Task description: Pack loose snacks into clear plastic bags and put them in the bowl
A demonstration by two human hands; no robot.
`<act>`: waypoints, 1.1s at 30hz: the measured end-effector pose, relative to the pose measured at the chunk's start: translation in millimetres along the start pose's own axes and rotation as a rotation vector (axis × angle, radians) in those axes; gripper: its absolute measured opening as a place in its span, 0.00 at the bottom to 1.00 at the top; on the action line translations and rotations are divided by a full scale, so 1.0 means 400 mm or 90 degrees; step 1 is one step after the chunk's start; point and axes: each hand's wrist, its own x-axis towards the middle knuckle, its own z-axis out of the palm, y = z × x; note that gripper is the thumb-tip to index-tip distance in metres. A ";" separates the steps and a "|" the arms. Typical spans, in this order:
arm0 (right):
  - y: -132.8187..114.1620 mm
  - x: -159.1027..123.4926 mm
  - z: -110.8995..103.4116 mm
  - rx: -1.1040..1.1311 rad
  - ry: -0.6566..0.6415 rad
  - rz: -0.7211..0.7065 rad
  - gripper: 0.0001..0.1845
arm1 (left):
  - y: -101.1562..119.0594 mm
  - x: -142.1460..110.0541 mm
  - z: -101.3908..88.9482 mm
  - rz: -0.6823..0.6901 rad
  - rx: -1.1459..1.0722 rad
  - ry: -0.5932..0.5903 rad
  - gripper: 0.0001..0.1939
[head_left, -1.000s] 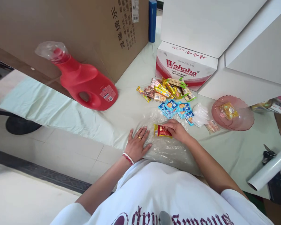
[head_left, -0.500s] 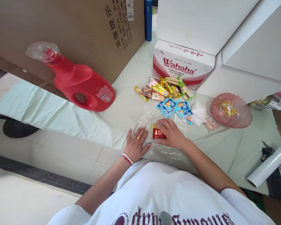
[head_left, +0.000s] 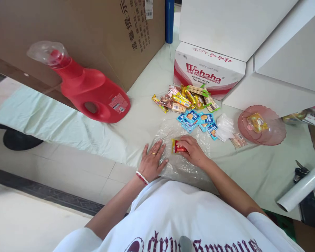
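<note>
Between my two hands, which are apart, a red packet (head_left: 177, 147) with yellow edges lies over the clear plastic (head_left: 180, 171) spread on the bench (head_left: 138, 108). My right hand (head_left: 195, 152) has its fingers and thumb closed around the packet's right end; my left hand (head_left: 151, 161) rests flat with fingers spread at the plastic's left side, holding nothing. Just beyond my right hand are blue packets (head_left: 191, 117), with a heap of wrapped snacks (head_left: 182, 100) behind them. To its right sit white plastic pieces (head_left: 224, 126) and, farther right, a pink bowl (head_left: 277, 131) holding a yellow packet (head_left: 259, 122). Well left of and beyond my left hand stands a red bottle (head_left: 94, 91).
</note>
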 end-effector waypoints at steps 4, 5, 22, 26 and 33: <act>0.002 -0.002 -0.002 -0.008 -0.009 0.012 0.21 | -0.002 0.001 0.003 -0.007 0.000 0.021 0.31; -0.001 -0.003 -0.003 -0.014 -0.012 0.014 0.21 | -0.002 0.001 0.003 -0.008 0.000 0.024 0.31; -0.081 -0.182 -0.156 0.133 -0.135 -0.007 0.05 | -0.032 -0.032 -0.041 0.109 -0.039 0.066 0.25; -0.078 -0.273 -0.164 0.145 -0.289 0.019 0.14 | -0.091 -0.025 -0.055 0.166 -0.105 -0.040 0.27; -0.063 -0.302 -0.097 0.144 -0.156 0.045 0.08 | -0.127 -0.028 -0.063 0.241 -0.126 -0.127 0.23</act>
